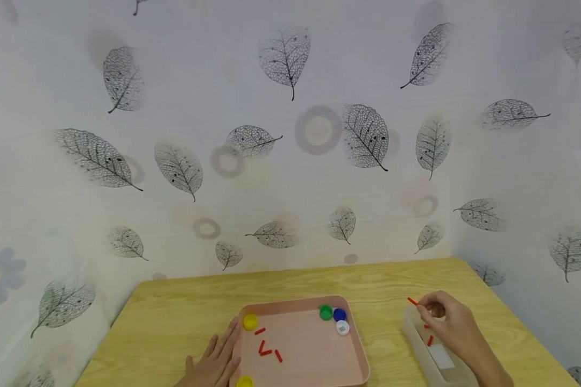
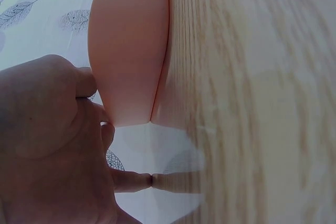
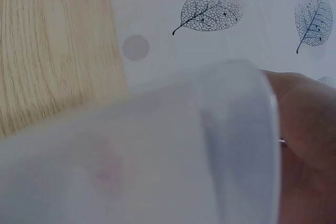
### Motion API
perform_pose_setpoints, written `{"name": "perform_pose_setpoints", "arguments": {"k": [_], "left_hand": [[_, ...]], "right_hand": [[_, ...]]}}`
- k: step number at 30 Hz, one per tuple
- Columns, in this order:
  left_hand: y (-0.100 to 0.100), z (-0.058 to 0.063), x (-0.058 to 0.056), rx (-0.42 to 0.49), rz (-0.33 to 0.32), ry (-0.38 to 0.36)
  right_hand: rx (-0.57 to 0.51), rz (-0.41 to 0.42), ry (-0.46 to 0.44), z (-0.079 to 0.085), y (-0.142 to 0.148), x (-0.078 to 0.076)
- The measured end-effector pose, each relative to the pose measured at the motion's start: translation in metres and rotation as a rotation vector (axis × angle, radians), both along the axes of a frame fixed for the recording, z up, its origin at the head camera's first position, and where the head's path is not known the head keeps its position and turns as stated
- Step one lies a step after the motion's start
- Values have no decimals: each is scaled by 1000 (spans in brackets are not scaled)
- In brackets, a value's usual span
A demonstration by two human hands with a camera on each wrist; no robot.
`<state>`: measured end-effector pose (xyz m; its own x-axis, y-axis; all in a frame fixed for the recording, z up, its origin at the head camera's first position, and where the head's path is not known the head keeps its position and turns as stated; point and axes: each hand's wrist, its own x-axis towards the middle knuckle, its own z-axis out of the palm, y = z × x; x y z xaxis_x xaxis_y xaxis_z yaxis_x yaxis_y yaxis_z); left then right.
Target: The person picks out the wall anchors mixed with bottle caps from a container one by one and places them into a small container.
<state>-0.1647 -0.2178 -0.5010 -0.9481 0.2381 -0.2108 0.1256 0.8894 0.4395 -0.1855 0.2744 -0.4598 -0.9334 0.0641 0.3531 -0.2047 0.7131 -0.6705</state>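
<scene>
A pink tray [image 1: 305,352] lies on the table, and my left hand [image 1: 214,359] rests against its left rim with the fingers fairly straight. The left wrist view shows that hand beside the outer wall of the tray [image 2: 128,40]. Inside the tray, several short red sticks [image 1: 278,356] lie scattered on the left. My right hand [image 1: 447,320] pinches a red stick [image 1: 412,301] between thumb and fingers, over a whitish translucent box [image 1: 415,352]. More red sticks [image 1: 430,341] and a white rectangle [image 1: 441,357] are in that box. Its wall [image 3: 157,129] fills much of the right wrist view.
Yellow caps [image 1: 250,322] sit at the tray's left side, one near the front. Green [image 1: 326,312], blue [image 1: 339,315] and white [image 1: 342,328] caps cluster in its far right corner. Behind the wood-patterned table [image 1: 290,285] hangs a leaf-print sheet [image 1: 290,188].
</scene>
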Motion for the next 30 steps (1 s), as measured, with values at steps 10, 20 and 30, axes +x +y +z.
{"name": "perform_pose_setpoints", "arguments": {"k": [10,20,30], "left_hand": [[1,1,0,1,3,12],[1,0,0,28,-3,6],[1,2,0,31,-6,-4]], "right_hand": [[49,-24,8,2,7,2],[50,-28,-81,4,9,3],[47,-21,-124,6,9,3]]}}
